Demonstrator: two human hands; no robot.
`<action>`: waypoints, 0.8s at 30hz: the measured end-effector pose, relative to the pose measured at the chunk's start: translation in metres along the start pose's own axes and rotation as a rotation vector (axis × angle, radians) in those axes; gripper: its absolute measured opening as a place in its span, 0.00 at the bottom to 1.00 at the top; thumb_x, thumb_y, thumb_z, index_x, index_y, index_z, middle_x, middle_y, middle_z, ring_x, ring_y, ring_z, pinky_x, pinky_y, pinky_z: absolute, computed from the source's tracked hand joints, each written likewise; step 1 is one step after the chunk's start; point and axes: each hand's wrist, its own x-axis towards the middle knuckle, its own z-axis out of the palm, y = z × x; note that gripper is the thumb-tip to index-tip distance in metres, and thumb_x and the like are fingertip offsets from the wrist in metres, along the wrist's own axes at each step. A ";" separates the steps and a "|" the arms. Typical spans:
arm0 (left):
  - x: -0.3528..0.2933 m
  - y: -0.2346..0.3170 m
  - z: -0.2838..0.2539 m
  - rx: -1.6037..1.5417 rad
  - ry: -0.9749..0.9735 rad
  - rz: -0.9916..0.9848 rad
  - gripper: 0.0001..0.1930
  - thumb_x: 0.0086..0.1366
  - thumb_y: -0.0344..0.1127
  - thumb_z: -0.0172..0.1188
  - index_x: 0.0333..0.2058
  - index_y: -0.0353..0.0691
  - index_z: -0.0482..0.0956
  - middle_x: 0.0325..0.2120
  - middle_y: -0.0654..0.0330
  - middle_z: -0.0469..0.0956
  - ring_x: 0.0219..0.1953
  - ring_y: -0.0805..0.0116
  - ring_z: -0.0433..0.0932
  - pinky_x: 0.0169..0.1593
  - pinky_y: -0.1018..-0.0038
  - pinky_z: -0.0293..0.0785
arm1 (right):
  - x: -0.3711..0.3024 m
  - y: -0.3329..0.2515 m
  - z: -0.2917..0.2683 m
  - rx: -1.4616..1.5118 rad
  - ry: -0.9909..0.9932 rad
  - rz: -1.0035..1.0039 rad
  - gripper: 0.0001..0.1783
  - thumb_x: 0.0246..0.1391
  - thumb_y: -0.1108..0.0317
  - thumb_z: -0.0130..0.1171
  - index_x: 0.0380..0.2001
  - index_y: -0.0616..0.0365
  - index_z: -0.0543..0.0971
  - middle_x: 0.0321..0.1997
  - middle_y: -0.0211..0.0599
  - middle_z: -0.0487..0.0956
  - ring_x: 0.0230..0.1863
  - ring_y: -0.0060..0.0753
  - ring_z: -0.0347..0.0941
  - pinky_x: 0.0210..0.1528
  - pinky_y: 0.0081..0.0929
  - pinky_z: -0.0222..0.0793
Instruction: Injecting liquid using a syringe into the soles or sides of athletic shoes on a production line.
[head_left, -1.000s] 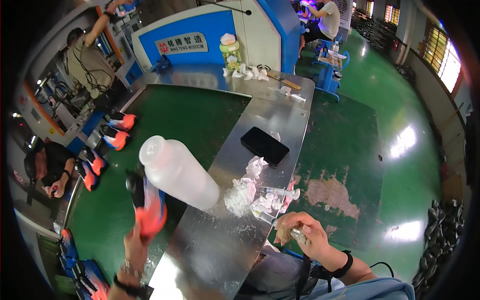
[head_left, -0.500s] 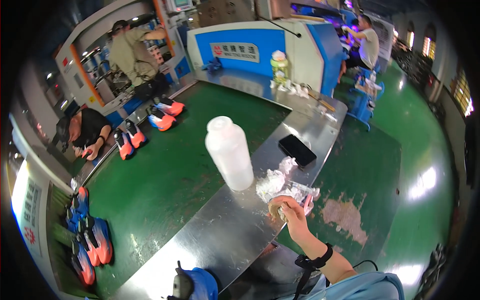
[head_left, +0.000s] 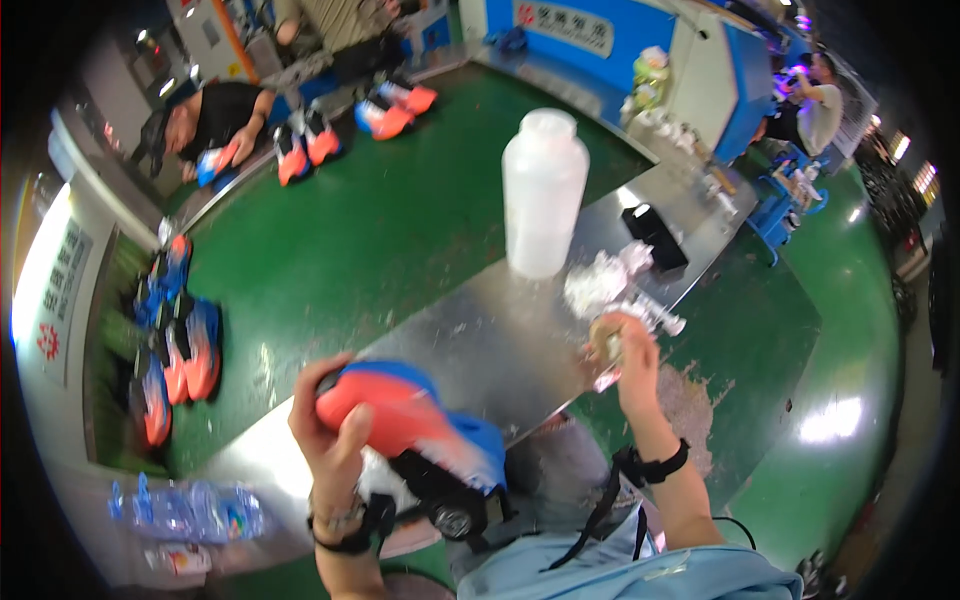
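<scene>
In my left hand point(head_left: 330, 435) is an orange-and-blue running shoe point(head_left: 385, 410), held by its orange end over the metal strip, fingers and thumb on either side. My right hand point(head_left: 640, 375) is closed around a small tan, rounded piece point(head_left: 604, 330), perhaps a pad or wad; its kind is unclear. Just beyond that hand lies crumpled white paper point(head_left: 598, 285). A large white plastic bottle point(head_left: 545, 195) stands upright between the hands, farther away. Beside the paper rests a black phone point(head_left: 655, 238).
Several similar shoes point(head_left: 200, 345) stand at the left of the green surface point(head_left: 330, 260), with others point(head_left: 385, 115) along its far edge. Clear plastic bottles point(head_left: 195, 512) lie at lower left. A person point(head_left: 215, 120) handles a shoe across the table; others work at machines behind.
My left hand has come into view with a shoe raised off the metal strip's near end. My right hand still holds the tan piece. The view has shifted left and downward.
</scene>
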 end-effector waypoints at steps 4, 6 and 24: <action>0.016 0.004 0.016 -0.090 -0.160 0.180 0.20 0.48 0.38 0.60 0.38 0.31 0.71 0.32 0.53 0.76 0.34 0.67 0.71 0.41 0.74 0.66 | -0.002 -0.042 0.012 -0.100 0.038 0.000 0.23 0.60 0.56 0.33 0.43 0.64 0.69 0.31 0.40 0.74 0.24 0.31 0.72 0.29 0.22 0.68; 0.019 -0.002 0.018 -0.096 -0.192 0.209 0.21 0.48 0.38 0.61 0.38 0.31 0.72 0.31 0.53 0.76 0.34 0.67 0.71 0.40 0.74 0.67 | -0.010 -0.067 0.027 -0.148 -0.063 -0.276 0.26 0.59 0.51 0.31 0.41 0.63 0.69 0.32 0.47 0.72 0.22 0.36 0.70 0.25 0.25 0.69; 0.033 -0.009 0.025 -0.038 -0.408 0.568 0.32 0.50 0.58 0.60 0.35 0.30 0.69 0.25 0.49 0.76 0.28 0.64 0.70 0.32 0.72 0.66 | -0.034 -0.129 0.086 0.740 -0.679 0.021 0.18 0.58 0.54 0.42 0.18 0.51 0.69 0.22 0.46 0.68 0.08 0.43 0.64 0.13 0.30 0.71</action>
